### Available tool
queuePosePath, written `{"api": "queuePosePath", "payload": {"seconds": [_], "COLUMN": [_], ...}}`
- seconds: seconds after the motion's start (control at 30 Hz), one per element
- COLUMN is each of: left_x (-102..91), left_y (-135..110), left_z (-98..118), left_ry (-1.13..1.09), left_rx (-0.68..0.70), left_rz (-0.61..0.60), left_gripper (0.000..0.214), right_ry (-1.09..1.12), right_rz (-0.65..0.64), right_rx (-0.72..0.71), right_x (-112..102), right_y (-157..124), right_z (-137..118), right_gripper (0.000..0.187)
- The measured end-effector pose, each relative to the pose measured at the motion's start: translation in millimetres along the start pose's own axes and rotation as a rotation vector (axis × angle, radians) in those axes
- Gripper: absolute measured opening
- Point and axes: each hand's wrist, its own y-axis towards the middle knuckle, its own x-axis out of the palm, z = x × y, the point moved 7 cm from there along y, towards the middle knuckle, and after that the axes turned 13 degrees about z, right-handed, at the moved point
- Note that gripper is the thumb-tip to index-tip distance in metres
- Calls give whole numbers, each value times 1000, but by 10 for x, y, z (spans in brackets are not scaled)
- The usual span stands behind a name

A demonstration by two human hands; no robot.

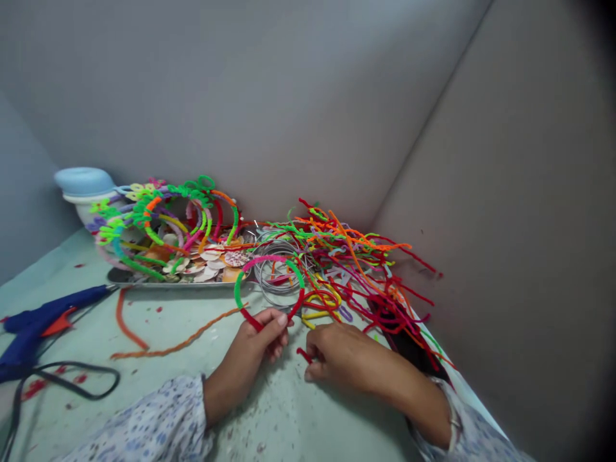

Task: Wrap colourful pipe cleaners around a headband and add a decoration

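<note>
My left hand (257,350) is closed on a headband (270,258) wrapped in pink, green and red fuzzy stem, its arch pointing away from me. Thumb and fingers grip it near its open ends. To the right, my right hand (339,356) is closed in a pinch on a red pipe cleaner (303,354), whose short tip pokes out left of the fingers. Whether that piece joins the headband cannot be seen. Just beyond my hands lie a coil of grey wire (276,292) and a heap of loose pipe cleaners (346,250).
A metal tray (183,282) bears several finished headbands (158,221) and round paper pieces (206,263). Behind it stands a white container with a blue lid (85,183). A blue glue gun (52,314) with a dark cord (77,364) and an orange twisted pipe cleaner (187,340) lie left.
</note>
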Motion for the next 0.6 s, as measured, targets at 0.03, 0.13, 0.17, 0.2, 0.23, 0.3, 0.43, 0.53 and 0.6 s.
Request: {"api": "queuePosePath", "payload": {"seconds": [0.03, 0.13, 0.17, 0.2, 0.23, 0.3, 0.43, 0.53, 0.6], "left_x": [1, 9, 14, 18, 20, 22, 5, -7, -14], "left_y": [-2, -10, -13, -16, -18, -20, -12, 1, 7], "left_z": [2, 18, 23, 28, 32, 30, 16, 4, 3], "left_ry": [-13, -40, -45, -50, -53, -48, -14, -14, -5], "left_rx": [-2, 5, 5, 4, 1, -8, -2, 1, 6], "left_rz": [0, -2, -5, -9, -12, -19, -25, -19, -7], "left_gripper": [32, 35, 35, 35, 34, 32, 26, 29, 31], "right_ry": [-8, 56, 115, 195, 313, 602, 1137, 1387, 1477], "right_rz": [20, 55, 62, 70, 77, 78, 97, 90, 81], "right_rx": [4, -1, 0, 8, 30, 110, 280, 318, 333], "right_x": [37, 80, 71, 52, 28, -1, 68, 201, 281], "right_y": [0, 14, 27, 45, 65, 102, 131, 129, 127], "right_z": [-4, 42, 68, 96, 124, 172, 184, 131, 107], "right_gripper": [15, 14, 13, 11, 9, 4, 20, 27, 27]}}
